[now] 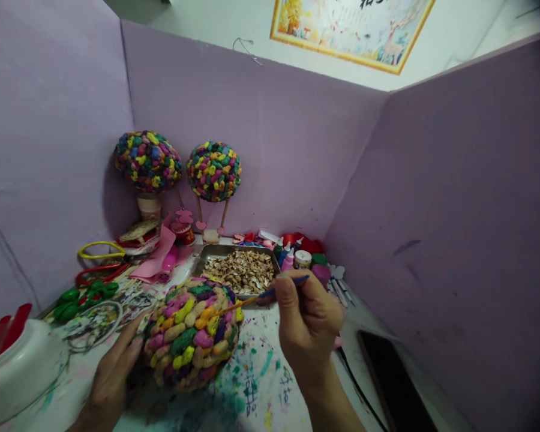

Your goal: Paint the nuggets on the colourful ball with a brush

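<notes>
A ball covered in peanut shells point(193, 336) sits low in the middle of the head view. Some shells are painted yellow, pink, green, purple and orange; others are bare tan. Against its left side my left hand point(112, 372) steadies it, the fingers partly hidden behind the ball. My right hand point(308, 324) pinches a thin paintbrush point(265, 294) with a blue handle. The brush's tip touches an orange shell on the upper right of the ball. Behind the ball, a metal tray point(200, 264) holds broken shell pieces point(243, 270).
Two painted shell balls point(148, 162) stand at the back wall. Scissors point(101, 252) and a white pot point(22, 366) are on the left. Paint bottles point(288, 258) stand behind my right hand. A black phone-like slab point(396, 384) lies right, beside a cable. Purple panels point(454, 210) enclose the paint-stained table.
</notes>
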Tool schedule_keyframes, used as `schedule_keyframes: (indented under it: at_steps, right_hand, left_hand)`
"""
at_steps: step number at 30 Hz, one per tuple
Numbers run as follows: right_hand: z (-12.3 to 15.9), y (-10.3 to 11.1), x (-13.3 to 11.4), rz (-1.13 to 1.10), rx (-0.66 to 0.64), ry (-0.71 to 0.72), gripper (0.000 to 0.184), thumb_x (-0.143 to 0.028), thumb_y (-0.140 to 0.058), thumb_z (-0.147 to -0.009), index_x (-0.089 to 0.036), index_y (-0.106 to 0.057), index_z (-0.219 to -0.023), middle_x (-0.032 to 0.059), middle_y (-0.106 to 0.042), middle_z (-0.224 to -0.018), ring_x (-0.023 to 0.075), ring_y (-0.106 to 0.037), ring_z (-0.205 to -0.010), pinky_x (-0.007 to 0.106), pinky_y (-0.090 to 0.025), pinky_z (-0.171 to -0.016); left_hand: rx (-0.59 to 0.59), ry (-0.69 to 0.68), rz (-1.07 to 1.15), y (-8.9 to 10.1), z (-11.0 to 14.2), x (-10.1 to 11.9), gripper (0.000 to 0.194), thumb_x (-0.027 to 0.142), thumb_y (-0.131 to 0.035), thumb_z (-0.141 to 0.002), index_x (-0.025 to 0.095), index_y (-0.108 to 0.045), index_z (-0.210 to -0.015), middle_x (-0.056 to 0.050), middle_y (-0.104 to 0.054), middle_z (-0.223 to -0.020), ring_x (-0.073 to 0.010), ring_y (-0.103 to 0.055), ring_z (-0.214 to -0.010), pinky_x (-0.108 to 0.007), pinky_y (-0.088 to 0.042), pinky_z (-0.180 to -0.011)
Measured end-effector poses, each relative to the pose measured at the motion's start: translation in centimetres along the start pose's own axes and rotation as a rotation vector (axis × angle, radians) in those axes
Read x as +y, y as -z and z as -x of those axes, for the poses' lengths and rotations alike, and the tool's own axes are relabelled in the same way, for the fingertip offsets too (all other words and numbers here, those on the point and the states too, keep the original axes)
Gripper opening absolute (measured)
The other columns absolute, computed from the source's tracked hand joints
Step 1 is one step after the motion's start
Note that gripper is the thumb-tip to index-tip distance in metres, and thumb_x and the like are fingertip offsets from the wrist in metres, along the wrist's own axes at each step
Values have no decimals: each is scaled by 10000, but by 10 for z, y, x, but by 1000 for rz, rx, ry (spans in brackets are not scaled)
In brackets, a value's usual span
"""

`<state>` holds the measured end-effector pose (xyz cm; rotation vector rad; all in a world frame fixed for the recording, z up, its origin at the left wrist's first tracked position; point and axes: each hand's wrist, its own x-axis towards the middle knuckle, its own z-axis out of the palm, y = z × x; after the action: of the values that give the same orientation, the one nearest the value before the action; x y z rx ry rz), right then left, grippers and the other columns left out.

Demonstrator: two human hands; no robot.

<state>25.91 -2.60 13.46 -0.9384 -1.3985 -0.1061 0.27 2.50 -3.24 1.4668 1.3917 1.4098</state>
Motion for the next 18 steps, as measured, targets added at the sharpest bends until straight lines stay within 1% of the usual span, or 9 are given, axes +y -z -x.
schedule_keyframes:
  at_steps: [3,4,6,7,9,11,14,17,18]
  right_hand:
    - [-2,1,-1,20,-62,-4,193,-199,-535,-922,-201,-591,-737,-31,-637,-552,92,-606,-446,184,-461,-446]
    - [-4,4,-1,39,-49,-3,197,-212,-538,-923,-202,-596,-734,-31,-639,-547,93,-606,-444,187,-459,-447]
    - [-10,20,2,93,62,-30,195,-254,-555,-925,-202,-609,-745,-33,-647,-536,94,-605,-433,190,-453,-445]
    - [-14,33,5,128,159,-60,193,-287,-574,-921,-201,-617,-754,-36,-645,-528,98,-602,-428,193,-448,-438]
    - [-23,63,15,264,348,-131,223,-357,-600,-907,-196,-637,-756,-35,-634,-521,107,-593,-434,212,-457,-462]
    - [-31,94,28,458,446,-212,277,-433,-640,-863,-190,-654,-732,-19,-638,-527,123,-593,-457,230,-455,-482]
    - [-39,127,48,577,359,-399,321,-478,-643,-832,-190,-649,-689,-4,-641,-516,147,-603,-471,256,-458,-502]
    - [-38,135,63,512,211,-500,300,-462,-619,-823,-194,-632,-689,0,-652,-544,155,-607,-475,270,-468,-498]
    - [-37,133,66,483,160,-511,300,-462,-607,-825,-193,-629,-693,1,-651,-548,156,-606,-476,272,-470,-496]
  left_hand:
    - [-55,41,-8,6,-5,-3,585,604,-494,-880,228,-582,-1320,8,-579,-1413,-316,-266,-1465,-498,-245,-1204]
    - [-67,44,-23,8,-8,-4,602,615,-488,-878,223,-578,-1326,5,-572,-1420,-318,-284,-1458,-498,-260,-1198]
    - [-79,51,-65,11,-11,-7,630,625,-460,-890,206,-557,-1351,-2,-551,-1442,-317,-302,-1450,-501,-262,-1194]
    - [-78,50,-90,12,-12,-9,647,630,-450,-894,197,-543,-1365,-6,-539,-1454,-317,-298,-1450,-507,-251,-1194]
    - [-70,41,-125,12,-12,-12,670,641,-445,-892,184,-534,-1374,-13,-514,-1476,-325,-282,-1451,-525,-224,-1193]
    - [-47,25,-153,11,-11,-16,650,640,-449,-893,200,-547,-1361,0,-496,-1485,-336,-301,-1435,-545,-230,-1182]
    - [3,-52,-204,10,-11,-26,518,605,-417,-923,330,-548,-1341,115,-523,-1443,-315,-378,-1382,-566,-307,-1140]
    - [36,-142,-221,17,-17,-45,386,597,-366,-934,482,-578,-1236,249,-543,-1369,-277,-421,-1336,-569,-371,-1090]
    - [-30,-189,-238,20,-21,-54,375,615,-386,-914,482,-615,-1179,251,-569,-1337,-283,-435,-1316,-555,-410,-1065]
